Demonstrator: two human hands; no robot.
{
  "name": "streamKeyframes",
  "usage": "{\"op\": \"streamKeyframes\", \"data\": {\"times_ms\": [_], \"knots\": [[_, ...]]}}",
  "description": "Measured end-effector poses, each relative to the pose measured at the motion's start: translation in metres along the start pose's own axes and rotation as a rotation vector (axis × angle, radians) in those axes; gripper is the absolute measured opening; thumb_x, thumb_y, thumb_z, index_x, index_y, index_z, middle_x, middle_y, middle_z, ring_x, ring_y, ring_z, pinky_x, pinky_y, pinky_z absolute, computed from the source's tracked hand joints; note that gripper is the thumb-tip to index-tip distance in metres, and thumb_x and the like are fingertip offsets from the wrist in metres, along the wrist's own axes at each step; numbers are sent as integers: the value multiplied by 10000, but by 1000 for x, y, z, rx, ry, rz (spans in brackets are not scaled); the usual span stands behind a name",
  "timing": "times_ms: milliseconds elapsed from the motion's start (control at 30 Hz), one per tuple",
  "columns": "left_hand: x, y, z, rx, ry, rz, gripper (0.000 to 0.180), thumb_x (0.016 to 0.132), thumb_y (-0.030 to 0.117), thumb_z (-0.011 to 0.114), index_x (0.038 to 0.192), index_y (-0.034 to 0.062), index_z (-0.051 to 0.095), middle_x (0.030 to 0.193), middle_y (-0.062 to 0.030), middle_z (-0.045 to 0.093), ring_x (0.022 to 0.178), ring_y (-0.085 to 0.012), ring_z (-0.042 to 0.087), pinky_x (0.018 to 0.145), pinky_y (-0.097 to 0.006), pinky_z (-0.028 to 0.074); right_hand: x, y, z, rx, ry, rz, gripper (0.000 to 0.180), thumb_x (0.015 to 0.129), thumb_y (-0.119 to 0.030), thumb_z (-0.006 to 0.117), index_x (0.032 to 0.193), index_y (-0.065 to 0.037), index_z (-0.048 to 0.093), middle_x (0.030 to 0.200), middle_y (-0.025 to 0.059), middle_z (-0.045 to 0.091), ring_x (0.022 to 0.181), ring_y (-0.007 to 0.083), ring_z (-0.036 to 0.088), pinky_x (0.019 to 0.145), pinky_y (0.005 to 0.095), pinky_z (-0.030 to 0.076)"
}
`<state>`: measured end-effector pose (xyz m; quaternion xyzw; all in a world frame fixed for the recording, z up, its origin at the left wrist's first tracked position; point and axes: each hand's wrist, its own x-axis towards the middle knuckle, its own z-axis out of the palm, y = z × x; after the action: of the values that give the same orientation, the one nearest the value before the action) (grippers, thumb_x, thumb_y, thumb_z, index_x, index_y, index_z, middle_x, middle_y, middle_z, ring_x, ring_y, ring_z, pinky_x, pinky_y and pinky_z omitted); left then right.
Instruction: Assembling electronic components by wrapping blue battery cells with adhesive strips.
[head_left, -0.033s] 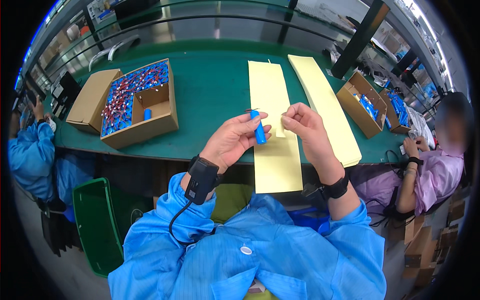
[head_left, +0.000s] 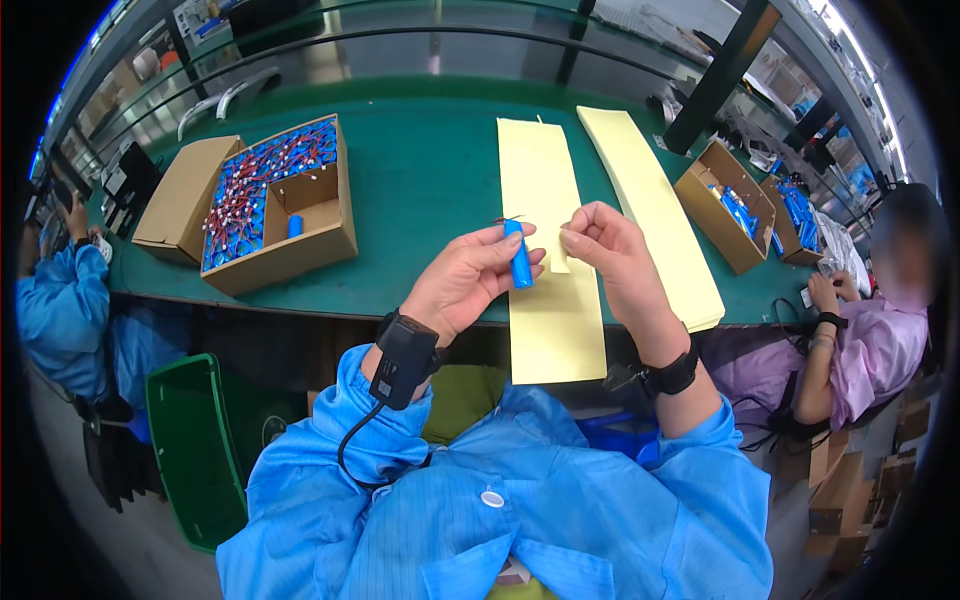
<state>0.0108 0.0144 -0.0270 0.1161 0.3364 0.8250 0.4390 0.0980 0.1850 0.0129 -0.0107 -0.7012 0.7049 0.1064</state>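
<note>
My left hand grips a blue cylindrical battery cell between thumb and fingers, with thin dark red leads at its upper end. Close to its right, my right hand is closed in a pinch on a small pale yellow strip, which hangs below the fingertips. The strip and the cell are apart. Beneath both hands lies a long yellow sheet, its near end reaching past the table edge. A stack of similar yellow sheets lies to the right of it.
On the green table, a cardboard box at left holds many wired blue cells. Two smaller boxes with blue cells stand at right. A green bin is at lower left. Co-workers sit at left and right.
</note>
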Motion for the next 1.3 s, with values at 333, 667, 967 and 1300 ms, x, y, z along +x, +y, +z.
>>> {"op": "streamKeyframes", "data": {"times_ms": [333, 667, 967, 1300], "knots": [[-5, -10, -4, -35, -38, 22, 251, 907, 102, 531, 1092, -67, 544, 984, -88, 602, 878, -145, 593, 831, -295, 499, 4, 11, 11, -58, -4, 17, 83, 834, -41, 600, 841, -12, 522, 758, 9, 552, 701, 58, 517, 646, 200, 424], [-8, -13, 3, 26, -63, 23, 295, 920, 144, 525, 1147, -44, 533, 992, -58, 600, 890, -98, 581, 824, -263, 487, 5, 17, 16, -189, 60, -23, 99, 817, -34, 607, 790, 3, 520, 708, 28, 566, 648, 66, 529, 598, 211, 438], [-14, -20, 17, 384, -2, 46, 277, 911, 155, 558, 1118, -26, 537, 953, -62, 609, 830, -120, 618, 698, -245, 520, -1, 16, 18, -382, 107, -48, 79, 802, -17, 598, 818, 0, 522, 717, 28, 565, 660, 74, 537, 601, 213, 436], [-8, -10, 32, 691, 164, 413, 251, 913, 114, 536, 1101, -52, 524, 904, -88, 625, 808, -128, 625, 689, -233, 523, -28, -15, 40, -636, 200, -338, 358, 803, -119, 665, 1124, -26, 538, 1102, 108, 585, 986, 221, 595, 685, 308, 533]]}}
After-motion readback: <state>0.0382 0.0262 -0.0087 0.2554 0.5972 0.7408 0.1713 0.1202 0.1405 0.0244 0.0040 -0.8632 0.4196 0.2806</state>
